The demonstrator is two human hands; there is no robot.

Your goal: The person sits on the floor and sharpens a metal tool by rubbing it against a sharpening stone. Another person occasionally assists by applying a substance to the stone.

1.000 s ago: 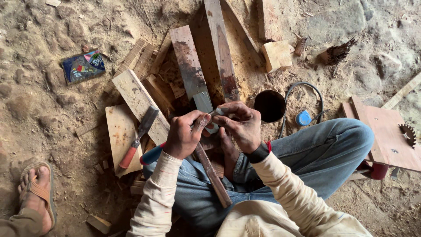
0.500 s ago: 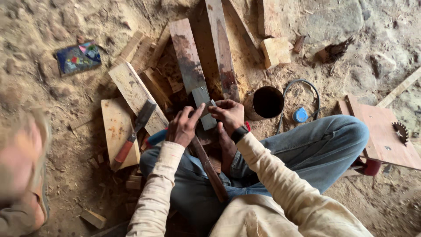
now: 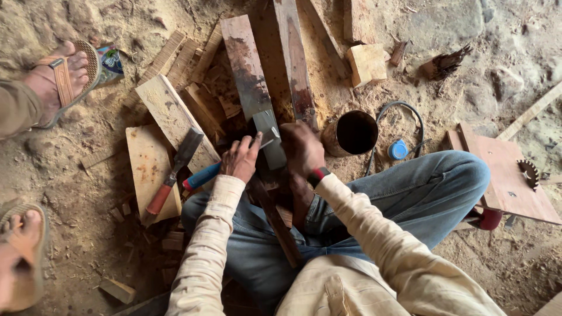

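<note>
I sit on the ground in jeans with a long dark wooden strip (image 3: pixel 275 225) across my lap. A flat grey metal blade (image 3: pixel 270 143) lies at its far end, against a stained plank (image 3: pixel 243 70). My left hand (image 3: pixel 240 159) pinches a small thin metal piece (image 3: pixel 261 142) against the blade's left edge. On the blade's right side, my right hand (image 3: pixel 301 146) is closed over the blade and the strip; what its fingers grip is hidden. A blue-handled tool (image 3: pixel 202 175) lies under my left wrist.
A red-handled chisel (image 3: pixel 174 169) rests on a pale board (image 3: pixel 149 164). A dark open can (image 3: pixel 351 133), a blue cap (image 3: pixel 398 150) and a cable loop (image 3: pixel 407 111) lie right of my hands. A toothed saw disc (image 3: pixel 530 172) sits on a reddish board (image 3: pixel 497 175). Another person's sandalled feet (image 3: pixel 64 76) (image 3: pixel 23 251) are at the left.
My hands have drawn apart and lowered onto the grey blade. The other person's foot has stepped from the lower left to the upper left, partly covering the colourful packet.
</note>
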